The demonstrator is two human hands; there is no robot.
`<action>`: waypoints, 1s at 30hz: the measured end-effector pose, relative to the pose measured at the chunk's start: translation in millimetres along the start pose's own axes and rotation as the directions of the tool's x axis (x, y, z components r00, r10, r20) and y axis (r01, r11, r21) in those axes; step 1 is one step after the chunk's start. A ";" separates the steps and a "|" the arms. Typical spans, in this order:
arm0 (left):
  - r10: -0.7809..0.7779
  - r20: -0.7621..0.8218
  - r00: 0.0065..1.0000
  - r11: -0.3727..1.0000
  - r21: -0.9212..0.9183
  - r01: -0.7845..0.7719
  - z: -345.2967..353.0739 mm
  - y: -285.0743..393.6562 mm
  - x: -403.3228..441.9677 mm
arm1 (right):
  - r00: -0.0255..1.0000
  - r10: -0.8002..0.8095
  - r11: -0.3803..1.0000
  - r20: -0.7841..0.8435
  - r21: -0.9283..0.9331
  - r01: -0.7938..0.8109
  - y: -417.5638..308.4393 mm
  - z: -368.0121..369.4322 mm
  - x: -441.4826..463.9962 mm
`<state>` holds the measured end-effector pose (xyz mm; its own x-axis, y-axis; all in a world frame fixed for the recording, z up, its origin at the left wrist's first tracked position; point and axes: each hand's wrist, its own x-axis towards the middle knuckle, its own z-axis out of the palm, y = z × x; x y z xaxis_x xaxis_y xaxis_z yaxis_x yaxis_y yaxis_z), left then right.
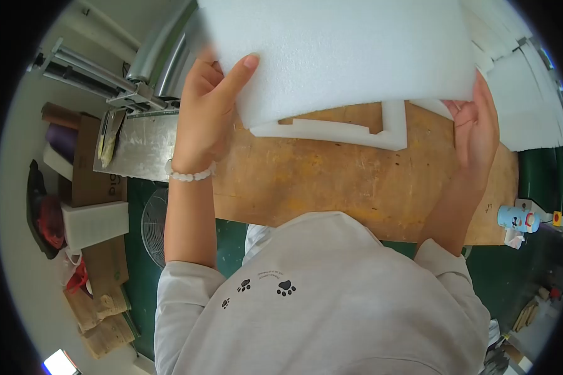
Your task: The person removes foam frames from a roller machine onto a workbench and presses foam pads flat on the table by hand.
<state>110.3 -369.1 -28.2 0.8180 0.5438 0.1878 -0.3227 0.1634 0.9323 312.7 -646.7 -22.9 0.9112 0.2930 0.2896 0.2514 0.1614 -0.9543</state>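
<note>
A white foam sheet (350, 50) is held up above the table in front of me. My left hand (209, 100) grips its left edge, thumb on the near face and fingers behind. At the sheet's lower right corner is my right hand (475, 119), its fingers against the edge and partly hidden behind it. Beneath the sheet, a white foam frame (394, 128) with cut-out edges lies on the wooden table (331, 181); the sheet covers its far part.
Metal rollers (162, 62) of a machine stand at the far left. White sheets (522, 100) are stacked at the right. A blue bottle (518, 219) sits by the table's right edge. Cardboard boxes (84, 162) and a fan (154, 225) are at the left.
</note>
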 end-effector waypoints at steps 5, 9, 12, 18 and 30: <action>0.170 -0.419 0.892 0.827 0.552 0.102 -5.5 -33.9 -4.2 | 0.981 0.191 0.960 0.017 -0.210 -0.183 31.4 -2.6 -30.0; -0.053 -0.217 0.975 0.885 0.442 0.146 -46.9 -72.1 -9.3 | 0.955 0.286 0.910 0.075 -0.334 -0.247 37.0 -5.1 -45.1; -0.093 -0.196 0.976 0.902 0.399 0.166 -55.1 -83.2 -10.8 | 0.963 0.266 0.915 0.034 -0.325 -0.241 44.2 -11.7 -38.8; -0.183 -0.183 0.966 0.915 0.329 0.236 -51.0 -83.0 -18.5 | 0.966 0.260 0.914 -0.008 -0.322 -0.249 53.5 -19.6 -36.7; -0.167 -0.129 0.977 0.855 0.475 0.209 -39.8 -84.1 -18.5 | 0.954 0.294 0.933 0.057 -0.233 -0.274 94.3 -40.4 -36.7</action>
<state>103.3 -360.2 -122.4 0.7921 0.6103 -0.0120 0.1213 -0.1382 0.9829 316.2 -680.3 -126.5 0.9246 0.3809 -0.0004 0.0611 -0.1492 -0.9869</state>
